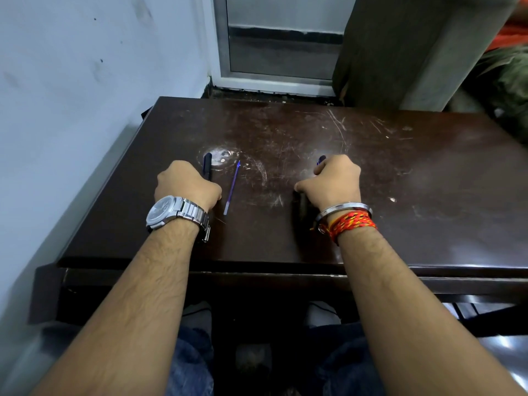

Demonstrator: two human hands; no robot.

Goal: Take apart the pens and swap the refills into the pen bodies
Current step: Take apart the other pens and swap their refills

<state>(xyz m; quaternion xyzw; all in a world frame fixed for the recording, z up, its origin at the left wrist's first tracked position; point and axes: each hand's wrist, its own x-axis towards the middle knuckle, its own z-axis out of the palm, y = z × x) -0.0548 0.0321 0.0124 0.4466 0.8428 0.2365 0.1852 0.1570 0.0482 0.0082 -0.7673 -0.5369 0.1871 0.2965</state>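
Observation:
A thin blue refill (232,187) lies loose on the dark wooden table (400,181), between my two hands. My left hand (187,185) is closed around a dark pen body (207,164), whose far end sticks out past the knuckles. My right hand (333,181) is fisted around another pen (321,160); only its blue tip shows above the fingers. A dark shape under my right wrist is partly hidden, and I cannot tell what it is.
The table is scratched and has a white smudge (221,157) just beyond the left hand. A pale wall (71,95) runs close along the left. A window frame (274,38) and a dark curtain (400,52) stand behind the far edge.

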